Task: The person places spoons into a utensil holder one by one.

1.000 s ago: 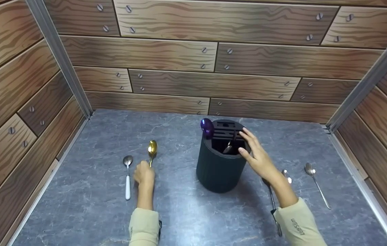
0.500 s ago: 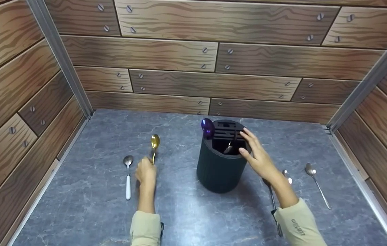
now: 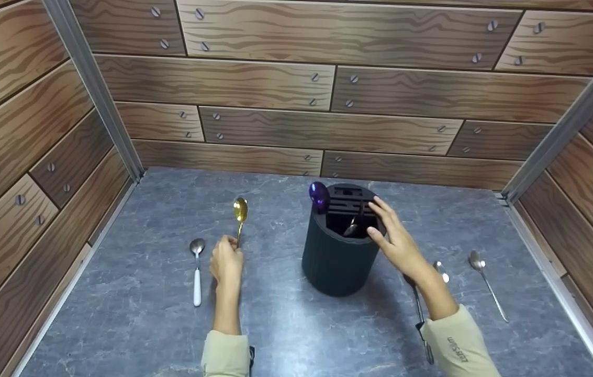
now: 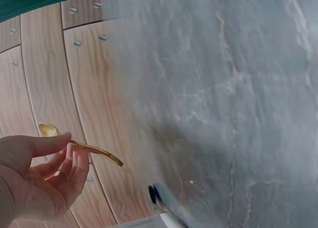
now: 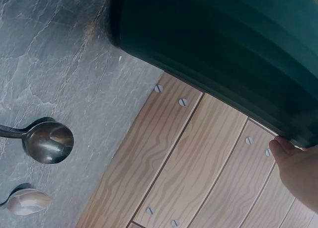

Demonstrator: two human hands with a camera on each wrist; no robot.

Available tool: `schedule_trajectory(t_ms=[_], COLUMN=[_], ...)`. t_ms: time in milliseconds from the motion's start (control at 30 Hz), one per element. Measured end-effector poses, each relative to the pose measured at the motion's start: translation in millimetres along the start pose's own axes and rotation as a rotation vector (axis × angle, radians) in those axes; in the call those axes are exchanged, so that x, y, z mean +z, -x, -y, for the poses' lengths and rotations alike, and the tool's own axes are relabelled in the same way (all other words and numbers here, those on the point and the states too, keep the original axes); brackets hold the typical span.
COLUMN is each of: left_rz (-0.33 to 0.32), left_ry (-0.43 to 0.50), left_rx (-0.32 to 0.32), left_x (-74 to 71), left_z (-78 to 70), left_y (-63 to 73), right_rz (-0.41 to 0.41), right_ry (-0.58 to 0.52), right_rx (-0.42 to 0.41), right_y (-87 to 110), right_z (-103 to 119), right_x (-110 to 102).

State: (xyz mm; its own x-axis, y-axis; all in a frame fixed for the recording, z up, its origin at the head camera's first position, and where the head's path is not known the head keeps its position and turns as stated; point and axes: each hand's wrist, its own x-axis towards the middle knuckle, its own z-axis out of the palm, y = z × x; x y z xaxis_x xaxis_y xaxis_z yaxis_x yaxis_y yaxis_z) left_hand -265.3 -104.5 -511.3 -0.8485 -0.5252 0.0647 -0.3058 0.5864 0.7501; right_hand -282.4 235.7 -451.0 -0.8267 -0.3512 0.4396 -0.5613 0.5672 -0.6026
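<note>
My left hand [image 3: 226, 262] pinches a gold spoon [image 3: 241, 210] by its handle, bowl pointing away from me. In the left wrist view the thumb and fingers hold the gold spoon [image 4: 97, 150] mid-handle, and its bent end sticks out free. My right hand [image 3: 400, 247] rests on the right rim of a dark green utensil holder [image 3: 338, 269], fingers fairly straight. The right wrist view shows the right hand [image 5: 302, 176] at the holder's edge [image 5: 213, 59]. A purple spoon [image 3: 319, 196] stands in the slotted left side, bowl up. Another spoon [image 3: 351, 227] shows inside the holder's large opening.
A white-handled spoon [image 3: 197, 283] lies left of my left hand. Near my right forearm lie a long dark-handled utensil [image 3: 422, 320], partly covered, and a spoon [image 3: 442, 272]. Another metal spoon [image 3: 487, 285] lies farther right. Wood-patterned panels [image 3: 275, 125] enclose the grey marbled tabletop [image 3: 275, 324].
My left hand has moved slightly forward and to the right, carrying the gold spoon with it. The right hand stays at the holder's rim.
</note>
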Motion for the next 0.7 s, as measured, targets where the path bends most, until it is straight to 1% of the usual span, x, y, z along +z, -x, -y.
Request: schedule_trajectory(t_ms=[67, 200, 433, 700], left_rz=[0.0, -0.017, -0.055, -0.089], left_ry=[0.011, 0.03, 0.062, 0.092], left_rx=[-0.001, 0.017, 0.077, 0.142], left_x=[-1.8, -5.1, -10.3, -14.9], left_z=[-2.6, -7.3, -14.5, -21.0], left_y=[1.2, 3.9, 8.8, 11.4], right_rz=[0.002, 0.0, -0.007, -0.007], right_ry=[-0.001, 0.002, 0.001, 0.007], right_rx=[0.001, 0.001, -0.002, 0.001], right_y=[0.2, 0.4, 0.0, -0.4], right_z=[0.0, 0.0, 0.5, 0.8], right_x=[-0.1, -0.3, -0.3, -0.6])
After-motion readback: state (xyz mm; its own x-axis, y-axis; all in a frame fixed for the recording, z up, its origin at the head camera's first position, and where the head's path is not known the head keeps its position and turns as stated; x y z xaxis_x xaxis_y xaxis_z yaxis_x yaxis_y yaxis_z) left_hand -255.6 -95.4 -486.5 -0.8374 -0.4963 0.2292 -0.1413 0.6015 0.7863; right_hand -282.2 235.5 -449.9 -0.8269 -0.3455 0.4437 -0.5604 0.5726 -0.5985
